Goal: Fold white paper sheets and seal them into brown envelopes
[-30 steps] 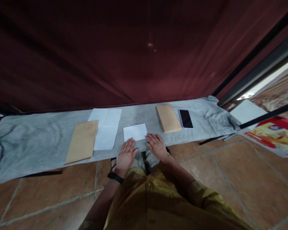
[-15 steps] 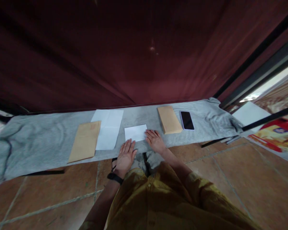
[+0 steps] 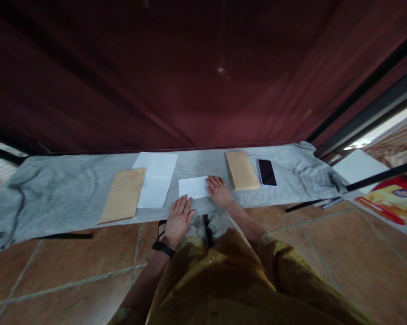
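A small folded white paper (image 3: 192, 187) lies on a grey cloth (image 3: 68, 194) spread over the floor. My right hand (image 3: 219, 191) rests flat and open on the cloth, fingertips touching the paper's right edge. My left hand (image 3: 178, 220) lies open and flat just below the paper's near left corner, a black watch on its wrist. To the left sit a larger white sheet (image 3: 156, 178) and a brown envelope (image 3: 124, 195). A second brown envelope (image 3: 242, 169) and a black phone (image 3: 267, 172) lie to the right.
A dark red curtain (image 3: 190, 76) hangs behind the cloth. Terracotta floor tiles (image 3: 71, 271) lie in front. At the right are a black metal bar (image 3: 379, 174), a white sheet (image 3: 357, 164) and a red and yellow printed item (image 3: 393, 201).
My right hand has slid forward along the paper's right edge. My left hand has hardly moved. The view has shifted slightly to the left.
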{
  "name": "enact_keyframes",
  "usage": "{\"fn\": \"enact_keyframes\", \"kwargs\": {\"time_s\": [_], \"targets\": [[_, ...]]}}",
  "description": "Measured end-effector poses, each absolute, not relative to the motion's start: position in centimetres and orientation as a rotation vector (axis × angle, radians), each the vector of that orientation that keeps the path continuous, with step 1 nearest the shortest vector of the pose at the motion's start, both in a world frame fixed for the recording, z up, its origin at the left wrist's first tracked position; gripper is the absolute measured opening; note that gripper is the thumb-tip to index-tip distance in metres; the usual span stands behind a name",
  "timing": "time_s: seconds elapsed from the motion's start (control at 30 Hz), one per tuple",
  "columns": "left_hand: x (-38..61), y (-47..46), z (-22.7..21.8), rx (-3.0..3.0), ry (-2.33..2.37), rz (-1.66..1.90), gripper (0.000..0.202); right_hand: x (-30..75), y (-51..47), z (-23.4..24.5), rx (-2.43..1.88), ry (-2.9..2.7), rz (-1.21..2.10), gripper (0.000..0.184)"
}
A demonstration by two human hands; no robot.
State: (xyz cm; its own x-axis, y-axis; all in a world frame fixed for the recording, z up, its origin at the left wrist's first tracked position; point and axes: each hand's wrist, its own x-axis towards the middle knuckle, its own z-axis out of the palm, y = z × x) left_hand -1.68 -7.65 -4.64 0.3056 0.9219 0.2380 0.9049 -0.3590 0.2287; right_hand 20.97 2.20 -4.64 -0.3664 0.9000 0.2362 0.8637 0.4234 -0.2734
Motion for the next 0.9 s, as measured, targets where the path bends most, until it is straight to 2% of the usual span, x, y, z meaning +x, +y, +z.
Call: {"fn": "enact_keyframes", "kwargs": {"time_s": [0.3,0.73,0.9], "targets": [[0.2,-7.6,-3.5,2.463,1.833,0.439,0.052,18.5,-3.2,-5.4,-1.241,-2.482,0.181,0.044],[-2.4,-7.7,-3.8,2.306,1.888,0.537,0.052,23.1,-4.5,-4.9,-1.326,-2.417,0.186,0.045],[-2.3,-5.8,-3.5,2.094,1.935,0.697,0.046,23.1,-4.3,-5.1,-1.324,-2.383,0.194,0.044]]}}
